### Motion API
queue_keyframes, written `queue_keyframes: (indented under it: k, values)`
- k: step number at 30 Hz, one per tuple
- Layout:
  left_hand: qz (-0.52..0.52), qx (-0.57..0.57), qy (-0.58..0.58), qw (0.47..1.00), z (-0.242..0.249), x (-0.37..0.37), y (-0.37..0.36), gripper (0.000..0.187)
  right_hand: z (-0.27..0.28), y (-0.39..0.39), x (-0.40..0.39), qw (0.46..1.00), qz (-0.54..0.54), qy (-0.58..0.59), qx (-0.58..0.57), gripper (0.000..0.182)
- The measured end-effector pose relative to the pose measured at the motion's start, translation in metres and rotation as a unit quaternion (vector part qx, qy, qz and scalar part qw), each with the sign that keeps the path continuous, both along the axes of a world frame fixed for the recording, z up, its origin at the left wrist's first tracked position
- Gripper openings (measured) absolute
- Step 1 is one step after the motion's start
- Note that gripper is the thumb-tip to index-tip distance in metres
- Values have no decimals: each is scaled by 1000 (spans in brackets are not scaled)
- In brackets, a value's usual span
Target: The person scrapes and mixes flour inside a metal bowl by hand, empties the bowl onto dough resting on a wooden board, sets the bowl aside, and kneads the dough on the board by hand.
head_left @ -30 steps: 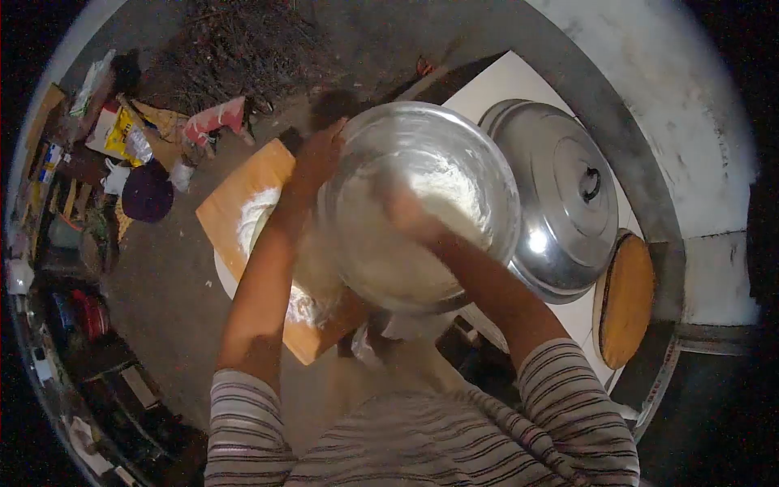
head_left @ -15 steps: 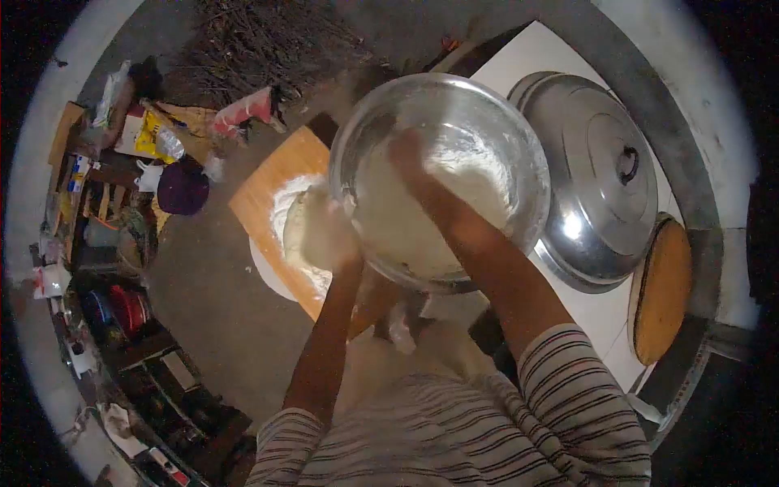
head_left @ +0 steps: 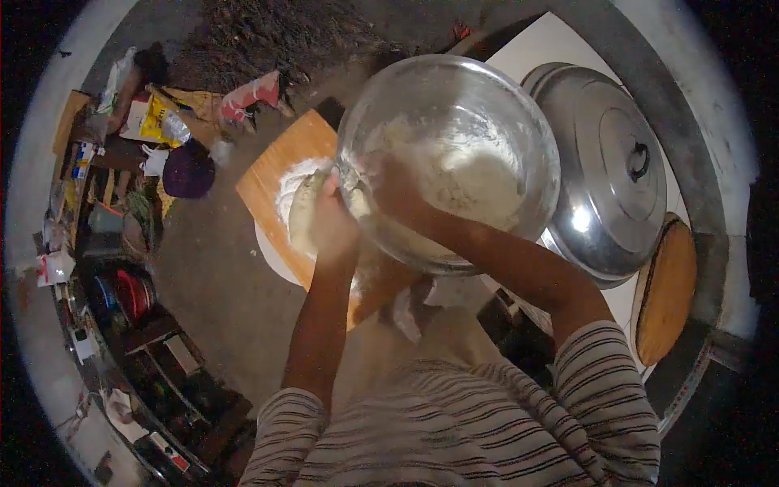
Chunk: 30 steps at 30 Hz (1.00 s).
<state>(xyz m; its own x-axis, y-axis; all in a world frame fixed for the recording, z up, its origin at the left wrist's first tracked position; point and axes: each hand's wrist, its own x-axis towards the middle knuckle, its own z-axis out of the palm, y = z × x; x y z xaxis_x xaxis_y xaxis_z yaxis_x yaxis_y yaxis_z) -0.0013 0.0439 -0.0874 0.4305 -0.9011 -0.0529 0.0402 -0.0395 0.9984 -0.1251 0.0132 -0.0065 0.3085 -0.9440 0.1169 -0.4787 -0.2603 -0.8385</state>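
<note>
A large metal basin (head_left: 531,154) is tilted toward me, its inner wall smeared with pale flour or batter. My left hand (head_left: 334,223) grips the basin's left rim, thumb uppermost. Inside, my right hand (head_left: 391,185) is against or close to the left wall, its fingers smeared by motion and partly lost in shadow. Just left of the basin, a mass of pale dough (head_left: 302,215) lies on a floured wooden board (head_left: 272,166). My left hand partly covers that dough.
On a white surface (head_left: 542,45) at right sits a big domed metal lid (head_left: 604,162), with a round woven-edged wooden disc (head_left: 667,292) beside it. Cluttered shelves (head_left: 105,268) line the left. Brushwood (head_left: 268,40) is heaped at the back.
My right hand has moved from the middle of the basin to its left wall. The basin appears slightly higher and farther right in view, still in my left hand.
</note>
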Motion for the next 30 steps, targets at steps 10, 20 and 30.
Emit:
queue_keyframes:
  k: [10,20,30]
  values:
    - [-58,-15,290,955,98,-22,19,24,8,11,-46,954,260,41,-144,23]
    - [-138,83,378,912,95,15,12,14,35,20,-6,950,224,140,-169,17]
    - [-32,133,289,948,106,8,11,12,55,26,-71,955,277,107,10,15]
